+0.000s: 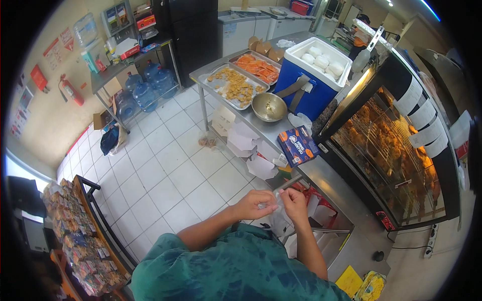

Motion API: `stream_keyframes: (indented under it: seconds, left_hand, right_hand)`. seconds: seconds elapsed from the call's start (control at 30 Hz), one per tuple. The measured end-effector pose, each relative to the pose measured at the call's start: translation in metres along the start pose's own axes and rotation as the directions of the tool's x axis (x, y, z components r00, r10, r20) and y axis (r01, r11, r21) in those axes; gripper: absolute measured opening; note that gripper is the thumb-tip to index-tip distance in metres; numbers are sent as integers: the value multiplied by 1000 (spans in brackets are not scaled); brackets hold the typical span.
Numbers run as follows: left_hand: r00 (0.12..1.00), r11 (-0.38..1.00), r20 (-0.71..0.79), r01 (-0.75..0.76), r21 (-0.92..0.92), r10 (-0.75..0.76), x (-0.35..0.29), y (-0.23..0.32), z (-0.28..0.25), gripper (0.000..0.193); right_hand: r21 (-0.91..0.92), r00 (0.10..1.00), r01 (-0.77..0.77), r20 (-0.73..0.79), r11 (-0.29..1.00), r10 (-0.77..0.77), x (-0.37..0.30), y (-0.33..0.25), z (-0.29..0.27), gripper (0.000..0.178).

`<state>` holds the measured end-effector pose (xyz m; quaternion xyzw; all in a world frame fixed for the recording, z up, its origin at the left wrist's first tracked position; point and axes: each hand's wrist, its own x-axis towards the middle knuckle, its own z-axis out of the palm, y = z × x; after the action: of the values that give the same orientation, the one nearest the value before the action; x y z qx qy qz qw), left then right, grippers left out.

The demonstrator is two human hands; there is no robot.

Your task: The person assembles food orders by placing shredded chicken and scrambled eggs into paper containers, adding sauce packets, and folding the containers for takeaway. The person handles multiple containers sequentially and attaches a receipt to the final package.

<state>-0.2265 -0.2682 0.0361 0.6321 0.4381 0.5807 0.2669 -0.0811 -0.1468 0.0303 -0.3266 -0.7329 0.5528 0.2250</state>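
Observation:
My left hand (pixel 257 204) and my right hand (pixel 295 202) are close together in front of my chest, fingertips pinched. A thin, clear plastic bag (pixel 279 220) hangs between them, its upper edge in the fingers of both hands. Whether anything is inside the bag, I cannot tell. Just beyond my hands, a dark blue and orange printed box (pixel 297 145) lies on the steel table (pixel 321 173). Below the tabletop, white and red cartons (pixel 321 210) fill a shelf beside my right hand.
Farther along the table are a metal bowl (pixel 269 107), a tray of breaded pieces (pixel 236 88), a tray of orange pieces (pixel 258 67) and a blue cooler (pixel 307 80) with white bundles. On the right stands a lit glass-fronted warmer (pixel 389 150). A rack of packets (pixel 83 241) is at left.

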Motion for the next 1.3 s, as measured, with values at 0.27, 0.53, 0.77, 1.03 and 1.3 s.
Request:
stream_keyframes:
  seconds: [0.27, 0.53, 0.77, 1.03, 1.3]
  left_hand:
    - [793, 560, 8, 437, -703, -609, -10, -30, 20, 19]
    - [853, 340, -309, -168, -925, -420, 11, -15, 25, 48]
    - [639, 675, -523, -7, -738, -565, 39, -38, 35, 45]
    - [881, 20, -128, -133, -991, -455, 62, -24, -2, 72]
    - [815, 253, -176, -37, -967, -552, 52, -75, -25, 94]
  right_hand:
    - [-349, 880, 297, -262, 889, -397, 9, -60, -4, 16]
    - [-511, 861, 395, -85, 763, -502, -12, -70, 25, 18]
    - [-486, 828, 466, -55, 740, -558, 9, -50, 24, 11]
    - [-477, 859, 473, 63, 741, -508, 6, -45, 31, 8]
    - [-358, 878, 475, 138, 804, -458, 21, -32, 50, 8]
